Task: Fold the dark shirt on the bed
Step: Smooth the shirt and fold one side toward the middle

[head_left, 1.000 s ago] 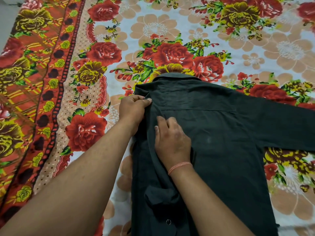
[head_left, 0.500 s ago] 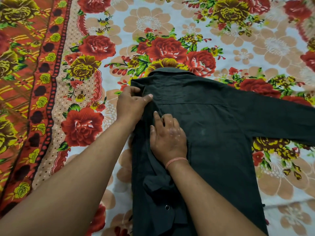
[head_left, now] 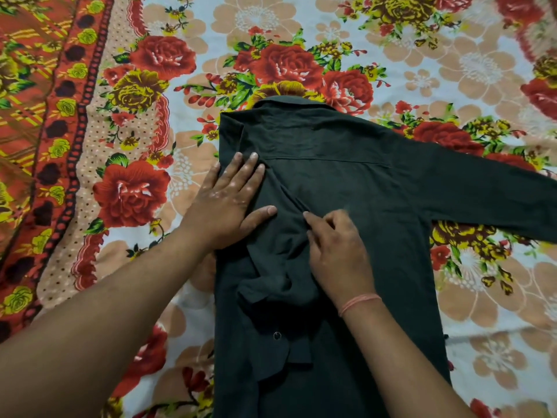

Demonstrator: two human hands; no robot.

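Black-green fabric, a dark shirt [head_left: 346, 191], lies back-up on a bed with a flowered sheet [head_left: 168, 188]. Its collar [head_left: 292, 101] is far, and one sleeve [head_left: 482, 194] stretches right. The left hand [head_left: 224, 203] presses flat, fingers spread, on the shirt's left shoulder. The right hand [head_left: 334, 251], fingers bent, touches a cloth ridge nearby; whether it pinches is unclear.

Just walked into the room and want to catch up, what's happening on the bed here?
A person is folding a dark shirt laid back-up on a floral bedsheet. The left hand presses flat on the shirt's folded-in side near the shoulder. The right hand has its curled fingers at a ridge of fabric beside the folded-in sleeve; blur hides whether they pinch it. The other sleeve lies spread out to the right, not yet folded.
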